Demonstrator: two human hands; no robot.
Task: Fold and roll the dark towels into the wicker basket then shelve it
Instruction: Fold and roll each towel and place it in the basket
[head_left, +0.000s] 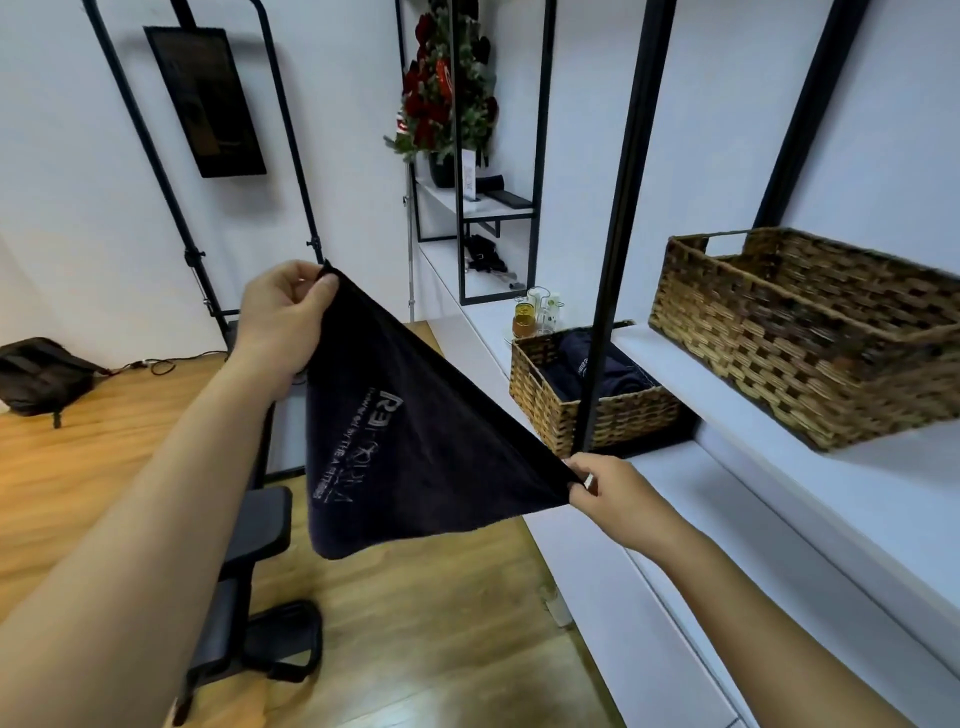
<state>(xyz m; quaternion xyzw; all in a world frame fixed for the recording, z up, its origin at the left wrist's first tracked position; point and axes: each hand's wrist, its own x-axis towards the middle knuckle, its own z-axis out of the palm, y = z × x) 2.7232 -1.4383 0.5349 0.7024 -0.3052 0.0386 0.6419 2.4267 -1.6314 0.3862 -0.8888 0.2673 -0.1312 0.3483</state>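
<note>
Two hands, one dark towel (415, 441), held in the air over the wooden floor (415, 623) in front of the white shelving (779, 519).

Left hand (283, 317): raised and farther out, thumb and fingers pinched on one upper corner of the towel. Right hand (605, 491): lower and nearer the shelving, fingertips pinched on the other corner of the same edge.

Towel: the held edge is taut and runs as a straight diagonal, high at the left hand, low at the right. The rest hangs below it in a slack fold, the printed lettering facing the camera.

Small wicker basket (587, 395): on the lower shelf, beyond and slightly above the right hand, partly behind a black upright post (618, 234). Dark rolled cloth already lies inside it. The right hand is clearly the nearer of the two.

Large wicker basket (810, 332): on the upper shelf, farther right; nothing can be seen inside it from here.

Judgement: the fold most likely starts by bringing the two held corners together, so the towel's long edge, now slanted, wants levelling first. Delivery to the small basket would fall naturally to the right hand.
</note>
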